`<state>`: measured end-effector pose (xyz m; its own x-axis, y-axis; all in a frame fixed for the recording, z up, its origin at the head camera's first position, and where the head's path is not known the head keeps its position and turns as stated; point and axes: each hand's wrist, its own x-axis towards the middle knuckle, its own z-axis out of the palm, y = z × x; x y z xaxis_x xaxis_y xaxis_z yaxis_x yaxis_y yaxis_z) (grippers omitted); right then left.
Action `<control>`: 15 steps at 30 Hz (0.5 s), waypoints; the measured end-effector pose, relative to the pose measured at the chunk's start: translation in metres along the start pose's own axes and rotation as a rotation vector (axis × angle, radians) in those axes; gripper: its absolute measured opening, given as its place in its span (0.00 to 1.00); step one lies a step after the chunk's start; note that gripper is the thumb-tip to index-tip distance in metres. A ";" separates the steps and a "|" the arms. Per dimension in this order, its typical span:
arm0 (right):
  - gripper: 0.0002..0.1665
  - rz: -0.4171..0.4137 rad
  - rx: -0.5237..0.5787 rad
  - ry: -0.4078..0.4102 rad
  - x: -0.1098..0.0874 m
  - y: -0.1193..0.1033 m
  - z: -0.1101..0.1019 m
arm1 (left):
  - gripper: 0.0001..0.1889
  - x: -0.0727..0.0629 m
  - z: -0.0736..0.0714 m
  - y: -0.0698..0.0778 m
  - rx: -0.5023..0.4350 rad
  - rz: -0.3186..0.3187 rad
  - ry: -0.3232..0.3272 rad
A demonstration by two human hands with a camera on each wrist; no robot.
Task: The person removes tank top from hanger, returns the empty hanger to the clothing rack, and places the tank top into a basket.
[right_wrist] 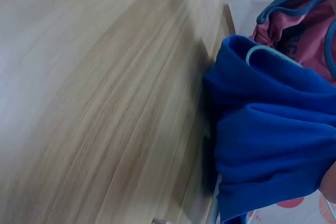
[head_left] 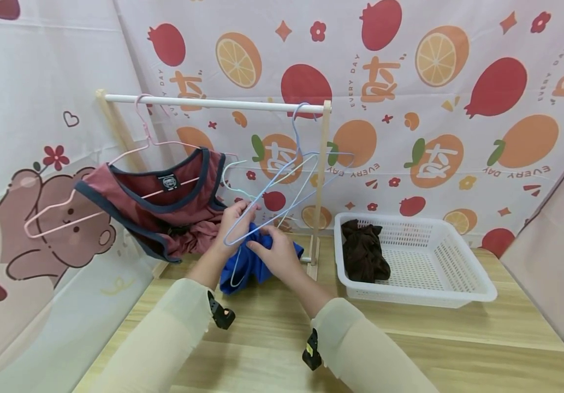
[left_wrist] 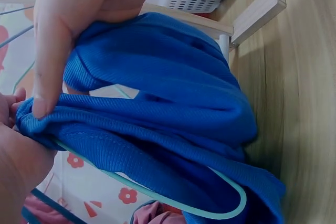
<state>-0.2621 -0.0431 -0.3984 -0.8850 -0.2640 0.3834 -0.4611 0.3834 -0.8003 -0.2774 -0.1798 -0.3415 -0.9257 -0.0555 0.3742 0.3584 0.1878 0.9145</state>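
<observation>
A mint-green hanger (head_left: 224, 176) is partly inside a bunched blue ribbed garment (head_left: 247, 267). My left hand (head_left: 236, 221) grips the hanger below its hook together with the cloth. With thumb and fingers, my right hand (head_left: 282, 254) pinches the blue fabric on the right side. In the left wrist view, a rounded hanger end (left_wrist: 231, 214) shows along the garment's opening. The right wrist view has the blue cloth (right_wrist: 268, 145) hanging in folds just over the table. A blue hanger (head_left: 297, 139) hangs from the rail, crossing in front of both hands.
A small rack with a white rail (head_left: 213, 103) stands behind my hands. On its left, a dusty-red tank top (head_left: 159, 196) hangs from a pink hanger (head_left: 146, 131). To the right, a white basket (head_left: 478, 292) holds dark brown cloth (head_left: 365, 254). Patterned curtains enclose the wooden table (head_left: 409, 338).
</observation>
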 end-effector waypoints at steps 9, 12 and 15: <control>0.17 -0.032 -0.030 0.080 0.000 -0.004 0.004 | 0.13 -0.001 0.004 0.000 -0.052 0.041 -0.031; 0.13 -0.066 -0.037 0.115 0.000 -0.004 0.004 | 0.14 -0.001 0.004 -0.002 -0.057 0.040 -0.047; 0.11 -0.093 -0.045 0.121 -0.001 -0.004 0.003 | 0.15 0.000 0.004 -0.005 -0.064 0.042 -0.053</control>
<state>-0.2593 -0.0473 -0.3967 -0.8387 -0.1928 0.5094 -0.5411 0.4019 -0.7387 -0.2798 -0.1766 -0.3461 -0.9141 0.0031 0.4054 0.4025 0.1255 0.9068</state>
